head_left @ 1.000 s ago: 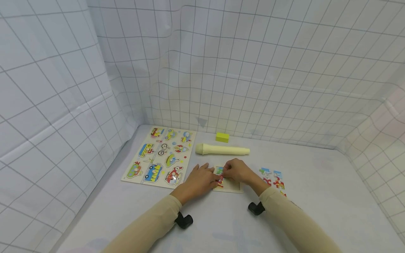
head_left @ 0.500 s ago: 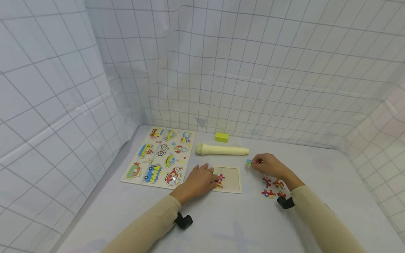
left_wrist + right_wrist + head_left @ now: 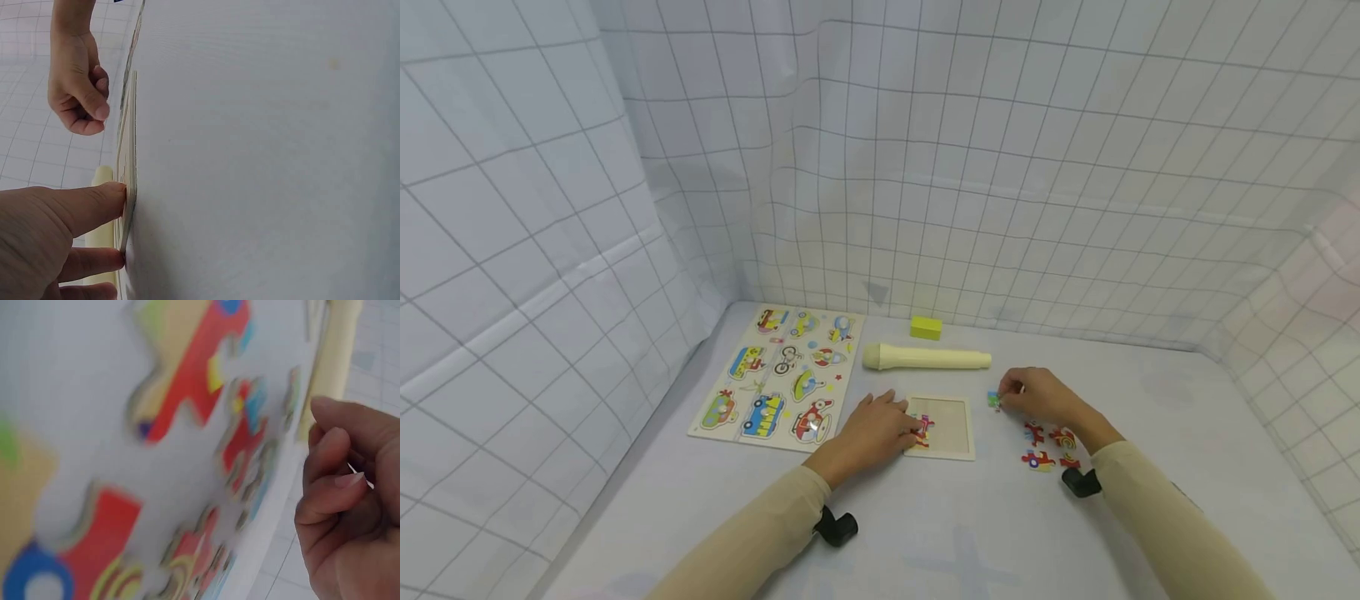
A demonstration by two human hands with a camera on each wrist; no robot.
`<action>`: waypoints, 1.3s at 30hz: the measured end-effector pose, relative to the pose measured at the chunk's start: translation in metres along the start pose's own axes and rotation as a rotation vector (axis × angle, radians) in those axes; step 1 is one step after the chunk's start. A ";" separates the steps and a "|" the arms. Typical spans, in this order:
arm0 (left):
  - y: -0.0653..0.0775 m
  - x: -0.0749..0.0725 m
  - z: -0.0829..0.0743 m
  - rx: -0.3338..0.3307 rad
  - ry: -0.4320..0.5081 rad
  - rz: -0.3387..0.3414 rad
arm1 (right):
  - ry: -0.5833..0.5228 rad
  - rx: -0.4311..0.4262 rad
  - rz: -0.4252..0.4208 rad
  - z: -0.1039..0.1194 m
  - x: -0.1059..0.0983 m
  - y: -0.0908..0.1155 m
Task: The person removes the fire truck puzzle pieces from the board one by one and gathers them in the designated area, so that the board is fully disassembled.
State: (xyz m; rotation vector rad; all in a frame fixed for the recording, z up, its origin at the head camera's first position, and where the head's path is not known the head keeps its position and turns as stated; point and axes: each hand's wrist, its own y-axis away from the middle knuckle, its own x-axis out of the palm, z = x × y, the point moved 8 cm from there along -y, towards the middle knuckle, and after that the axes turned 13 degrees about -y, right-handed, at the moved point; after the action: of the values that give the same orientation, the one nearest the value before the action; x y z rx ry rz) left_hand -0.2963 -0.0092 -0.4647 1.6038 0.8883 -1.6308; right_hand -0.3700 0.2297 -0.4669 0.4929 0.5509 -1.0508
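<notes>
My left hand (image 3: 877,427) rests with its fingertips on the left side of a small wooden puzzle tray (image 3: 953,423). Under and beside those fingers, red puzzle pieces (image 3: 926,425) lie inside the frame. In the left wrist view, the thumb touches the tray's edge. To the right of the tray, my right hand (image 3: 1039,395) is low over the table, fingers curled. Its fingertips are right beside a green-and-blue puzzle piece (image 3: 993,400). The right wrist view shows that piece (image 3: 292,394) on the table, with nothing visible between the curled fingers.
Several red jigsaw pieces (image 3: 1039,460) lie below the right hand. Behind the tray are a cream microphone-shaped stick (image 3: 932,358) and a yellow block (image 3: 926,327). A vehicle peg puzzle board (image 3: 775,375) lies at left. Checked curtains (image 3: 1000,167) surround the table.
My right hand moved from the tray to the right, carrying the green-and-blue piece, and set it down beside the tray. My left hand stayed in place.
</notes>
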 end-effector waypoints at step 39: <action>-0.009 0.009 0.007 -0.064 0.081 0.090 | -0.654 0.249 -0.003 0.053 0.107 -0.008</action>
State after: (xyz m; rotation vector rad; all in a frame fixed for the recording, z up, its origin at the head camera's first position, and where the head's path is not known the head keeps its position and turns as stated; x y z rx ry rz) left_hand -0.3076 -0.0100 -0.4739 1.6516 0.8876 -1.4707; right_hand -0.3254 0.1219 -0.4954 0.3342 -0.1596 -1.2129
